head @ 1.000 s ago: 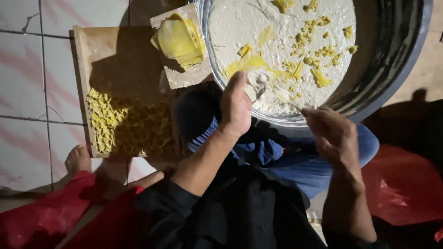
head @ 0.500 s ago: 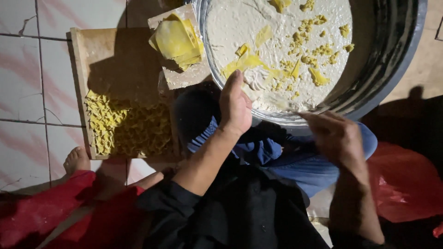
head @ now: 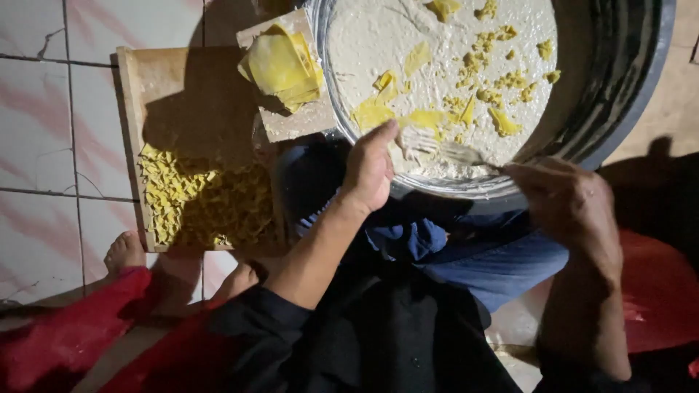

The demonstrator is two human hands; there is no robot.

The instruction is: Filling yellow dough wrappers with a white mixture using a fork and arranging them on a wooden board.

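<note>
Your right hand (head: 571,207) pinches a fork (head: 444,151) whose long axis runs leftward into the batter-filled basin (head: 619,87). Your left hand (head: 371,171), fingers loosely curled, rests on the basin's near rim, just left of the tines and nearer the yellow pieces (head: 386,109).

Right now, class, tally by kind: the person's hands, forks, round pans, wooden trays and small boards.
Hands: 2, left hand and right hand
Fork: 1
Round pan: 1
Wooden tray: 1
Small board: 1
Total: 6
</note>
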